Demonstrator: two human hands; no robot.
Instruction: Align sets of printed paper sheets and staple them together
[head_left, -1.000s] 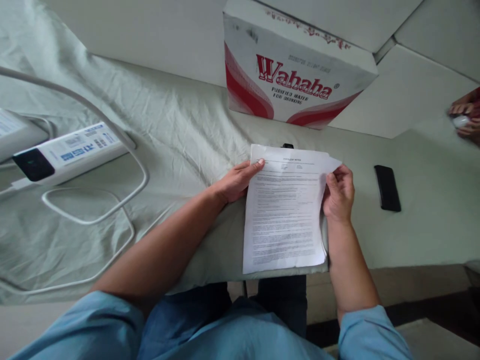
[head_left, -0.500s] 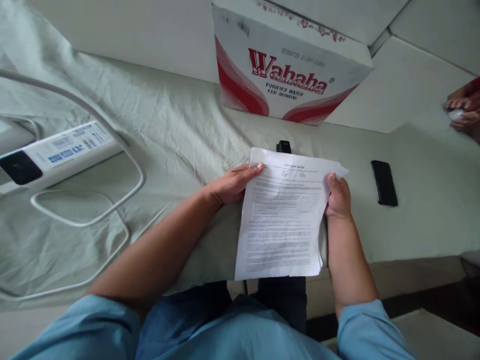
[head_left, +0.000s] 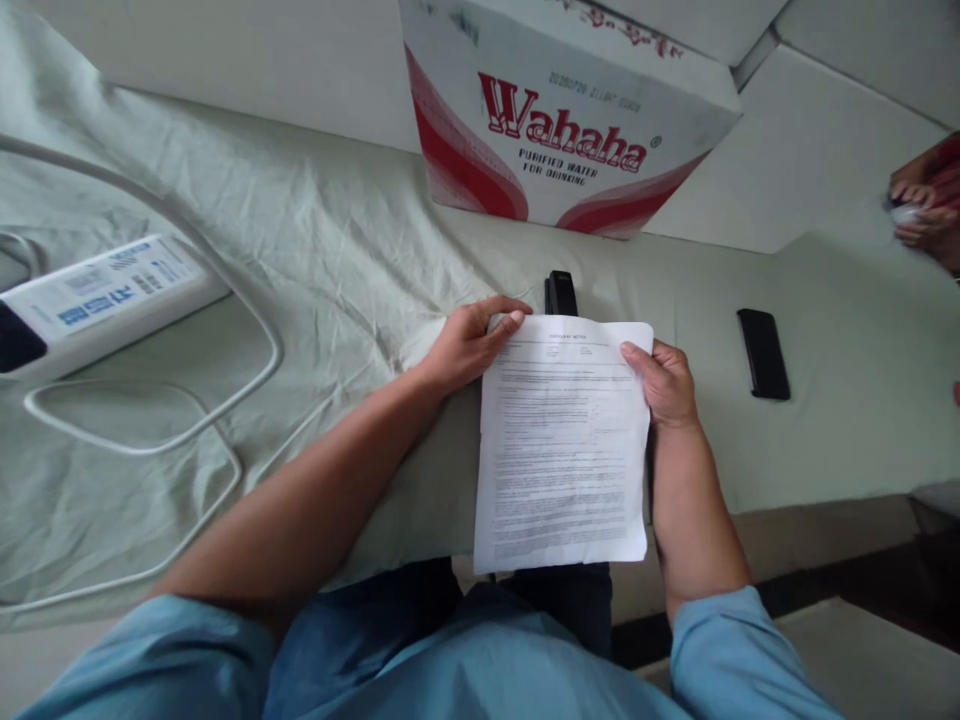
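A: Where is the paper, and how is it held?

B: The printed paper is tilted slightly at the front edge of a cloth-covered worktop, its lower end reaching past that edge above the person's lap. The left hand pinches the upper left corner, thumb on the printed face. The right hand clasps the upper right side, thumb on top, fingers behind. Whether more than one sheet is there, I cannot tell.

A: What could go wrong?

B: The lower end has no visible support. If both thumbs loosen, the paper could slide off the front edge into the lap. If the hands pull unevenly, it could crease or tear near the top. Should there be several sheets, loose pressure could let them fan apart.

A: Anything close enough to be bumped?

B: A black object, partly covered by the paper's top edge. A push toward the back edge could shift it toward the red and white carton standing there. Left of the left forearm, a white cable loops near the front edge; a sweeping elbow could snag it and tug the cloth.

A: And the phone?

B: The dark phone lies right of the right hand, well inside the front edge, so it seems less at risk.
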